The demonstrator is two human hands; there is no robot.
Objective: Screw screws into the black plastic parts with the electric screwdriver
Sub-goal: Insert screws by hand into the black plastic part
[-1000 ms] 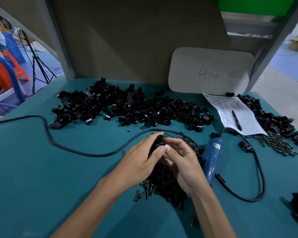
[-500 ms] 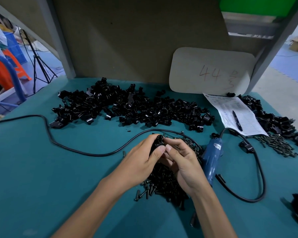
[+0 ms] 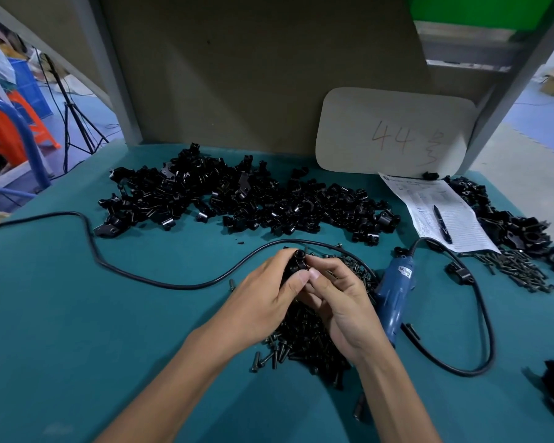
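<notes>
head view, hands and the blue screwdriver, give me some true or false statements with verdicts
1. The blue electric screwdriver lies on the table, held by neither hand. True.
2. The pen lies on the screw pile. False: it lies on the printed sheet.
3. The left hand and right hand together hold one black plastic part. True.
4. The card at the back reads 12. False: it reads 44.

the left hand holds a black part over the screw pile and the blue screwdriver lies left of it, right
No. The head view shows the blue screwdriver lying right of the left hand, beside the right hand; the rest holds.
</notes>
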